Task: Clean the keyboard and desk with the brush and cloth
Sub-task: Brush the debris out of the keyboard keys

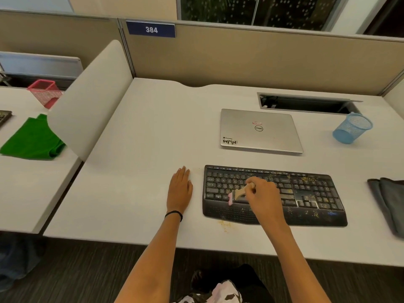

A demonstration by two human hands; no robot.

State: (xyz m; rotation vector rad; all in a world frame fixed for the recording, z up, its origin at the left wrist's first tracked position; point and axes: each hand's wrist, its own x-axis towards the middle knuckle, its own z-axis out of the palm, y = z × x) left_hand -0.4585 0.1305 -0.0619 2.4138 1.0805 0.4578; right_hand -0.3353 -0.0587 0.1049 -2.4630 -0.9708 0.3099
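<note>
1. Head view: the right hand [263,193] is clenched around the wooden handle of the brush [239,193], fingers curled over it.
2. The brush's pink bristles point toward 8 o'clock and touch the lower left keys of the keyboard [314,193].
3. The black keyboard lies flat near the front edge of the desk [153,138]. Yellowish crumbs are scattered over its keys and palm rest, thickest on its right half.
4. A small heap of crumbs [225,224] lies on the desk at 7 o'clock from the keyboard, just beside its front edge.
5. The left hand [179,191] is released, lying flat with the palm down on the desk at 9 o'clock from the keyboard, near it but apart. It has a dark band at the wrist.
6. A grey cloth [389,204] lies folded at 3 o'clock from the keyboard, apart from it, at the frame's right edge.
7. A closed silver laptop [260,131] lies at 12 o'clock from the keyboard.
8. A blue mesh cup [350,127] stands at 2 o'clock.
9. Beyond a white divider [87,95] at 9 o'clock, a green cloth [32,141] and a pink mesh cup [44,92] sit on the next desk.
</note>
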